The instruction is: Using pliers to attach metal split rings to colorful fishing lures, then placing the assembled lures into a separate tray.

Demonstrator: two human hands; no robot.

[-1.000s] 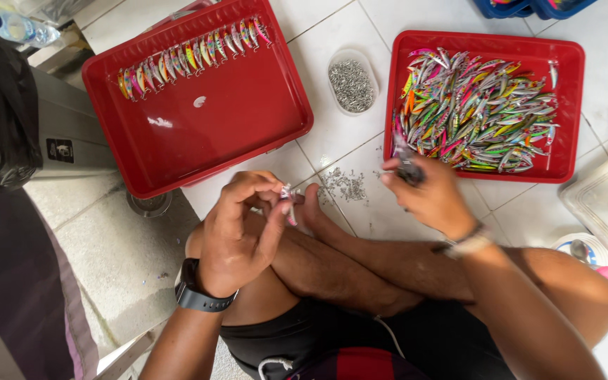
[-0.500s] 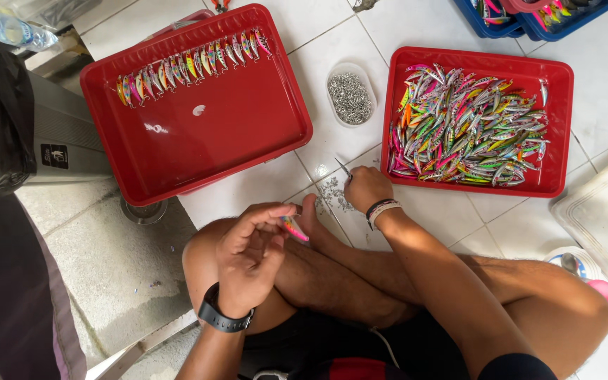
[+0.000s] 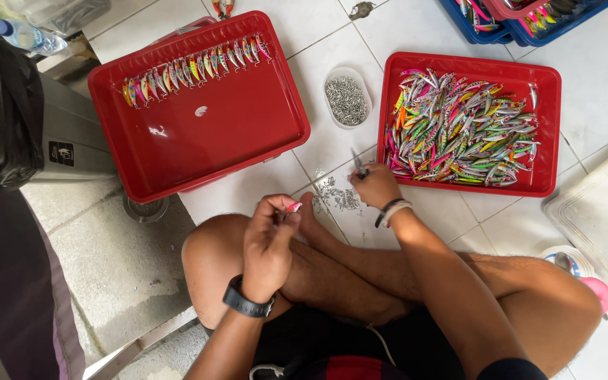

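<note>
Since the frame half a second back, the right hand [image 3: 376, 186] has stayed low over the white tiled floor [image 3: 332, 35] by the loose pile of small metal rings [image 3: 339, 197], and the left hand [image 3: 269, 243] has curled in closer around its lure, where before its fingers were spread wider.

The left hand is closed, fingertips pinching a small pink fishing lure [image 3: 293, 207]; only the pink tip shows, poking out past the fingers toward the right hand. The right hand is closed around slim metal pliers [image 3: 357, 165], whose tips point up and away from the person, toward the small oval dish of rings [image 3: 346, 98]. The lure and the pliers are near but apart, with the ring pile on the floor between and just under them.

Further out, a red tray [image 3: 550, 141] heaped with many-coloured lures lies just right of the pliers hand. A second red tray [image 3: 233, 134] lies to the left, with a neat row of finished lures [image 3: 195, 67] along its far edge. The person sits cross-legged, a black watch [image 3: 246, 300] on the left wrist.
</note>
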